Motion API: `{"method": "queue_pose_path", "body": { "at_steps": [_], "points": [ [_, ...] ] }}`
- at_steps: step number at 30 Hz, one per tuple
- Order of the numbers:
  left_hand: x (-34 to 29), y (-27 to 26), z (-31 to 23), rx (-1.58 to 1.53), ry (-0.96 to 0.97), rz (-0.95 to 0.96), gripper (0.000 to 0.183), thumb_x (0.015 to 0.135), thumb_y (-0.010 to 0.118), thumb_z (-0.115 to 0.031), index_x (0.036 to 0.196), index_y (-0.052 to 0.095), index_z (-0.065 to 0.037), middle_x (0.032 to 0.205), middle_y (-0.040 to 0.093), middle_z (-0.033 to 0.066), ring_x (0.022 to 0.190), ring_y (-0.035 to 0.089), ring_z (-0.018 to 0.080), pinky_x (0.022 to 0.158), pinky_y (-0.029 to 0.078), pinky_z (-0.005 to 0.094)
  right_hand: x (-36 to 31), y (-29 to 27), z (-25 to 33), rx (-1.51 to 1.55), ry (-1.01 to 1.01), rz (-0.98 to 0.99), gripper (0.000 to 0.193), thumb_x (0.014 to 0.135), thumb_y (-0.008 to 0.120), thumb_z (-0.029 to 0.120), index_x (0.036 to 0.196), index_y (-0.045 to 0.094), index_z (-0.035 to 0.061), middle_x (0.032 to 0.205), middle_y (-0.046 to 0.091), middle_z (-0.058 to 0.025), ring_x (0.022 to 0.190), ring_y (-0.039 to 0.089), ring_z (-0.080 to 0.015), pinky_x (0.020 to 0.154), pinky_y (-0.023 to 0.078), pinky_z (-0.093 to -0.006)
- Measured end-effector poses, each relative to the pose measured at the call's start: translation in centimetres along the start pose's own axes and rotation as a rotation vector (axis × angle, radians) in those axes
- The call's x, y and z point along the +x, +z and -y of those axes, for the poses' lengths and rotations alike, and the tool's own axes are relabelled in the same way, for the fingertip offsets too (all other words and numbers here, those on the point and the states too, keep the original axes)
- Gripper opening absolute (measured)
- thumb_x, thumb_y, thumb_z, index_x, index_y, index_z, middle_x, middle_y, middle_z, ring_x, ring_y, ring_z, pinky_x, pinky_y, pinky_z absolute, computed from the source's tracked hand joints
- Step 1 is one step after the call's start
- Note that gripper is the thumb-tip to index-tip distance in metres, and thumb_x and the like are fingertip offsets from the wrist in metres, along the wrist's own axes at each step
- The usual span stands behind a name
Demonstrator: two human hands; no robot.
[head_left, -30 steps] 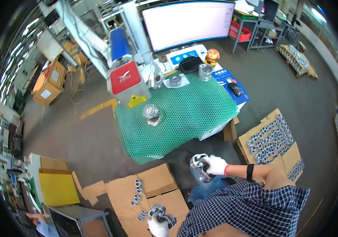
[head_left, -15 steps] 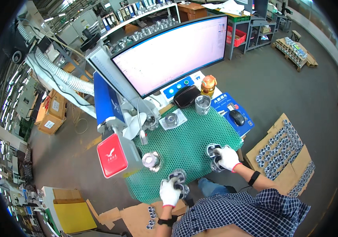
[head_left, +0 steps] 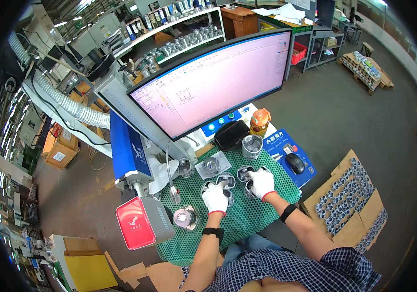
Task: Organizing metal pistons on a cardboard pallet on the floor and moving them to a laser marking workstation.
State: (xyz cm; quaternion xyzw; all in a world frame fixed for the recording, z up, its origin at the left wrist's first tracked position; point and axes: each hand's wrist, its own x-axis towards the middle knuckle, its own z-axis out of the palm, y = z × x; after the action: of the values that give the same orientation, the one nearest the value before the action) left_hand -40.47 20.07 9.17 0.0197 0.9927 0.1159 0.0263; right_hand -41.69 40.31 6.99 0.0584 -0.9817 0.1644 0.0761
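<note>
Workshop bench with green mesh mat (head_left: 262,214), curved monitor (head_left: 213,87) behind.
Left hand (head_left: 215,198) and right hand (head_left: 262,182), gloved, each closed over metal cups (head_left: 228,181) at mat centre; another cup (head_left: 252,146) stood near a mouse (head_left: 294,163). Concrete floor (head_left: 345,112), cardboard trays (head_left: 352,194) right, shelves (head_left: 179,29) beyond.

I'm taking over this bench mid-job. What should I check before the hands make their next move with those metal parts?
1. Left hand on a metal part: ok, gloved, resting on it.
2. Right hand on a part: ok.
3. Firm grip by the fingers: cannot tell, parts mostly covered.
4. Parts on the green mat: ok.
5. Part under the red head: ok, one sits there.
6. Mouse clear of hands: ok.
</note>
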Motion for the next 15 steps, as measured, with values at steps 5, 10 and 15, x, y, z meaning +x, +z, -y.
{"method": "queue_pose_path", "body": {
  "at_steps": [5,10,15],
  "points": [
    [-0.5,0.9,2.3,0.045,0.189,-0.388,0.034,0.080,0.063,-0.020,0.113,0.068,-0.018,0.101,0.064,0.0107,0.097,0.062,0.0309,0.087,0.049,0.0469,1.3,-2.8,4.8,0.088,-0.162,-0.161,0.027,0.066,0.069,0.017,0.094,0.070,0.0180,0.092,0.067,-0.0119,0.079,0.063,-0.0321,0.073,0.051,-0.0456],
    [-6.5,-2.5,0.5,-0.114,0.328,-0.114,0.046,0.077,0.067,-0.024,0.122,0.060,-0.016,0.121,0.058,0.0119,0.110,0.057,0.0292,0.084,0.049,0.0422,-2.4,-3.6,3.9,0.118,-0.226,-0.186,0.034,0.066,0.071,0.009,0.100,0.067,0.0104,0.102,0.064,-0.0163,0.088,0.060,-0.0358,0.078,0.047,-0.0467],
    [-18.8,0.0,5.4,-0.233,0.151,0.074,0.050,0.076,0.071,-0.025,0.123,0.059,-0.013,0.115,0.058,0.0083,0.111,0.055,0.0279,0.091,0.045,0.0424,-10.6,-0.6,5.9,0.204,-0.510,0.038,0.029,0.070,0.070,0.015,0.098,0.065,0.0120,0.101,0.065,-0.0128,0.095,0.060,-0.0340,0.080,0.046,-0.0462]
  ]
}}
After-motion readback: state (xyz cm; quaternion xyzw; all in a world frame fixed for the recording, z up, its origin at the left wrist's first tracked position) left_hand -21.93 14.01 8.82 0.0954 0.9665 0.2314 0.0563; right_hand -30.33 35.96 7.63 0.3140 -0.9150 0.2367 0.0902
